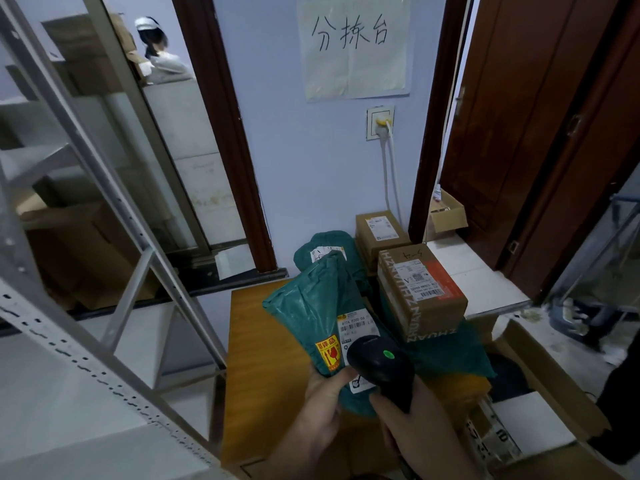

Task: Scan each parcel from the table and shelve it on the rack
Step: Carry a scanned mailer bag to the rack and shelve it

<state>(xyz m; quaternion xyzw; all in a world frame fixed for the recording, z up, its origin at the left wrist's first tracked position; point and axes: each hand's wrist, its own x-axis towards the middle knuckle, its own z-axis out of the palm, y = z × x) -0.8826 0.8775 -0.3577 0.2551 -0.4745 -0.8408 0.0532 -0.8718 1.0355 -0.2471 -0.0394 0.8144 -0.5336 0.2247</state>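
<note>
My left hand grips the lower end of a green plastic mailer parcel, held up over the wooden table. Its white barcode label and a yellow fragile sticker face me. My right hand holds a black barcode scanner with a green light on top, its head right at the label. More parcels lie on the table behind: another green mailer and two brown cardboard boxes. The grey metal rack stands to the left.
A person sits beyond the doorway at the upper left. An open cardboard box lies on the floor at the right, a smaller open box by the dark wooden door. A paper sign hangs on the wall above a socket.
</note>
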